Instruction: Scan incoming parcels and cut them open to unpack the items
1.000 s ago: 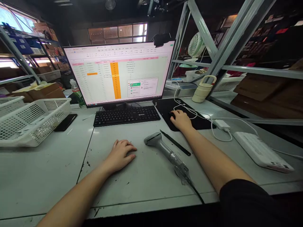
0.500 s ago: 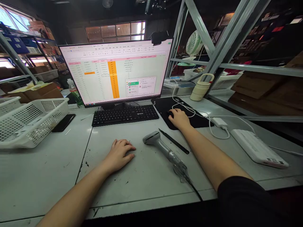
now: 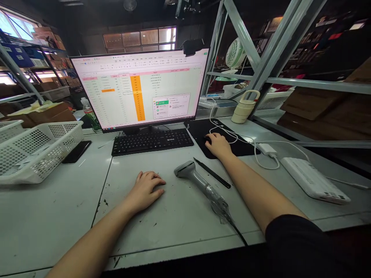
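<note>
One black mouse [image 3: 207, 139] sits on the dark mouse pad [image 3: 242, 150], to the right of the keyboard [image 3: 153, 143], probably so that the right hand [image 3: 218, 145] can reach it easily; this hand curls over it, gripping it, with the forearm [image 3: 253, 183] stretched forward. The grey scanner [image 3: 201, 183] lies on the worktop [image 3: 174, 224] between the two forearms, perhaps placed there to be near both hands. The left hand [image 3: 147, 191] rests palm down near it, empty, its fingers loosely spread and slightly bent.

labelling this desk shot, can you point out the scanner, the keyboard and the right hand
Scanner [image 3: 202, 184], head view: on its handle.
Keyboard [image 3: 152, 142], head view: on its middle keys.
Right hand [image 3: 219, 145], head view: on the back of the hand.
</note>
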{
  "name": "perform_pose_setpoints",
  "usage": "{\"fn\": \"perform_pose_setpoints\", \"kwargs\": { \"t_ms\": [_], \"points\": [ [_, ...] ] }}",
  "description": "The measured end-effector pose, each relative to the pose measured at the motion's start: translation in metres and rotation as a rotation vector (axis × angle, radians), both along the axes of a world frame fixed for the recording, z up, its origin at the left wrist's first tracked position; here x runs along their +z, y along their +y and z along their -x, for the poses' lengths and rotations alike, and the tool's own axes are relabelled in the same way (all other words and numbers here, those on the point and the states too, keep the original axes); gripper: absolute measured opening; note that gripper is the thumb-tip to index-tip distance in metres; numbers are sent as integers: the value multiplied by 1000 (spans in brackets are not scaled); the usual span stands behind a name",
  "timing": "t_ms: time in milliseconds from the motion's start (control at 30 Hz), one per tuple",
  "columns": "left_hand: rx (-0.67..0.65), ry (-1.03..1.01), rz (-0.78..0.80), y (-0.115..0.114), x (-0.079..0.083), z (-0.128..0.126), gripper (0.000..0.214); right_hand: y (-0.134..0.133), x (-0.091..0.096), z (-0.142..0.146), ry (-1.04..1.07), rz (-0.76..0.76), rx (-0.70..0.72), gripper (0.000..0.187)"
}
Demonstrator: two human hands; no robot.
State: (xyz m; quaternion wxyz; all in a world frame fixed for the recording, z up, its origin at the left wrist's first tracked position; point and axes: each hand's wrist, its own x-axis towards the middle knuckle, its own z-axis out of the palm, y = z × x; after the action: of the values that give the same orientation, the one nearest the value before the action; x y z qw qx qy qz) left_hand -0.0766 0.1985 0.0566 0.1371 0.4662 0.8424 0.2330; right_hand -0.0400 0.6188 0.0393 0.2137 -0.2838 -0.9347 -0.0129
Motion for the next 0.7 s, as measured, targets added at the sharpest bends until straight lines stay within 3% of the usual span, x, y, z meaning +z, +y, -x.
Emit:
{"fn": "perform_pose_setpoints", "kwargs": {
  "t_ms": [700],
  "points": [
    [-17,30,-26,0,-4,1,30,0,0,0,6,6,-2,45]
  ]
}}
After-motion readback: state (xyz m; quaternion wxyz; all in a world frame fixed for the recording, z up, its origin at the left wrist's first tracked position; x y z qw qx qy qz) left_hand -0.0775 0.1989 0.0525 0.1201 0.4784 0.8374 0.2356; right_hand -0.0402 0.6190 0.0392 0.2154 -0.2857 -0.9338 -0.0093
